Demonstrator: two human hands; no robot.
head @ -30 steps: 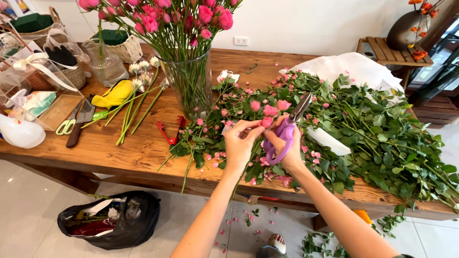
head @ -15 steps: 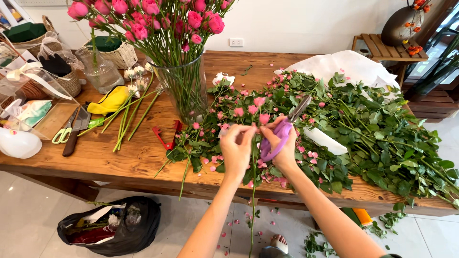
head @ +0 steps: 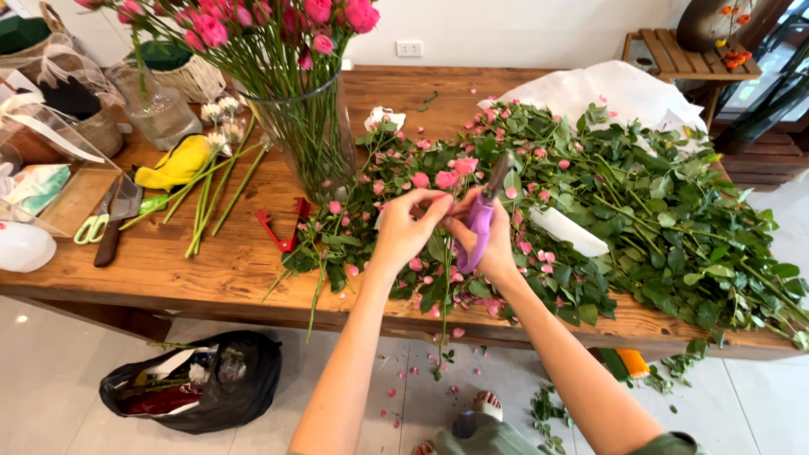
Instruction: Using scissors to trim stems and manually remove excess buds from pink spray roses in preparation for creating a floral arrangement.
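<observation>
My left hand (head: 406,229) pinches a pink spray rose stem (head: 444,295) just below its blooms (head: 455,173); the stem hangs down past the table edge. My right hand (head: 493,240) touches the same stem and grips a purple-handled cutter (head: 482,221), its dark blade pointing up and right. Both hands hover over a heap of cut rose stems and green leaves (head: 640,211) on the wooden table (head: 211,261).
A tall glass vase (head: 313,139) of pink roses stands left of my hands. Red pruners (head: 288,226), green stems (head: 215,190), a yellow cloth (head: 177,162), green scissors (head: 93,223), white paper (head: 607,88). Black rubbish bag (head: 198,383) and petals on the floor.
The view has drawn closer. My hands have stayed on the rose stem, and the stem now hangs lower past the table edge.
</observation>
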